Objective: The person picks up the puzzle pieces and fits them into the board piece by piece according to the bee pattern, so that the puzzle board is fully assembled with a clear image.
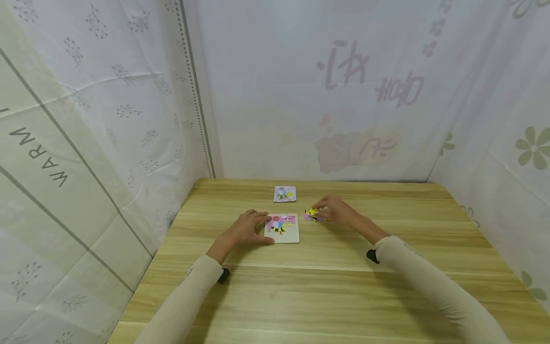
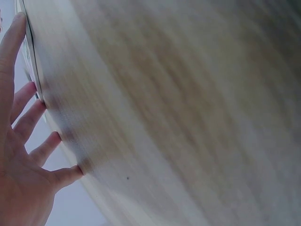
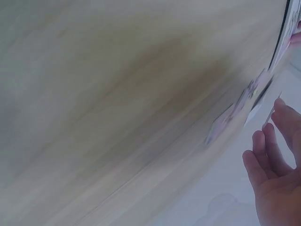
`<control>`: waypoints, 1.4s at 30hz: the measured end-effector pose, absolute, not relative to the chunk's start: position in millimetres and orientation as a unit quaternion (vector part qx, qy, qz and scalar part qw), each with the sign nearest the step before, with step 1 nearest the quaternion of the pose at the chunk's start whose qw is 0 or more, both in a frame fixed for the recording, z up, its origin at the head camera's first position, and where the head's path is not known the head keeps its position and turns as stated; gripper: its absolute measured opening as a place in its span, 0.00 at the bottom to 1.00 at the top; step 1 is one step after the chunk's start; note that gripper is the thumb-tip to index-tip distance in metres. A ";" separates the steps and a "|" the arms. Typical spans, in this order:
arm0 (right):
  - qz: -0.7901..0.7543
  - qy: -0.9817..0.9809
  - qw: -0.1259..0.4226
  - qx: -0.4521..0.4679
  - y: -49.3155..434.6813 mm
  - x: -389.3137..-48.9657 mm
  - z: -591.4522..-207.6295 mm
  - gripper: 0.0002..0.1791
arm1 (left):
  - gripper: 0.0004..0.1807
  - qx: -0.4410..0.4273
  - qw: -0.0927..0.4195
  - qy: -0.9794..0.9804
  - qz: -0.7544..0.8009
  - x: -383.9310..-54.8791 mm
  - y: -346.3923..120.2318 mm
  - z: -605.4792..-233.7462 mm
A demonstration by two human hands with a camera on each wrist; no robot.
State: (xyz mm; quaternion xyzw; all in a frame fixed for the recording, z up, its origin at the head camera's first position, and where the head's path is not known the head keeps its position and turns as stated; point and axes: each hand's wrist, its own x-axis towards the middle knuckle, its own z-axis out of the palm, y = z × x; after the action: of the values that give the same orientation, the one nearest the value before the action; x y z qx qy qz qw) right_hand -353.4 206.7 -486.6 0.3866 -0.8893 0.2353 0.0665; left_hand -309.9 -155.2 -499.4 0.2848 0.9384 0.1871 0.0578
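Note:
A square puzzle board [image 1: 290,237] with a pale frame lies on the table, its upper part filled with pink, yellow, black and blue picture pieces. My left hand [image 1: 246,228] rests at the board's left side, thumb and fingers spread and fairly straight, touching its edge. To the right, my right hand [image 1: 337,210] pinches a small yellow puzzle piece [image 1: 312,210] between thumb and fingertips. Edge-on in the right wrist view, the pinched piece looks like a thin pale sliver. Loose puzzle pieces [image 1: 306,217] lie below that hand, partly hidden by it.
Behind the board lies a square picture card [image 1: 284,194] showing a similar bee-like drawing. The wood-grain table [image 1: 275,296] extends toward me and to both sides. Printed curtains [image 1: 275,95] hang at its back and sides.

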 end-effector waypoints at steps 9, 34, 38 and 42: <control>0.243 -0.892 0.018 0.381 182.0 -344.0 -485.3 0.14 | 0.47 0.284 0.058 0.938 0.190 -310.1 -155.6 -501.4; 0.234 -0.883 -0.022 0.405 139.2 -332.3 -497.2 0.12 | 0.47 0.283 0.053 0.939 0.188 -311.1 -154.6 -500.8; 0.218 -0.883 -0.020 0.415 136.9 -332.2 -500.2 0.12 | 0.47 0.285 0.052 0.938 0.189 -310.7 -155.0 -501.1; 0.201 -0.883 -0.012 0.424 134.3 -331.4 -500.1 0.11 | 0.48 0.288 0.046 0.938 0.188 -310.4 -155.7 -500.6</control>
State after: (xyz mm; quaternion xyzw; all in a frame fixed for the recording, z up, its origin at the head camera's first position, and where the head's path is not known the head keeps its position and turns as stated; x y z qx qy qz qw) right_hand -331.4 134.3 -500.1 0.4236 -0.8832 0.2012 -0.0118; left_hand -310.4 -155.7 -500.6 0.2881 0.9378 0.1881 0.0456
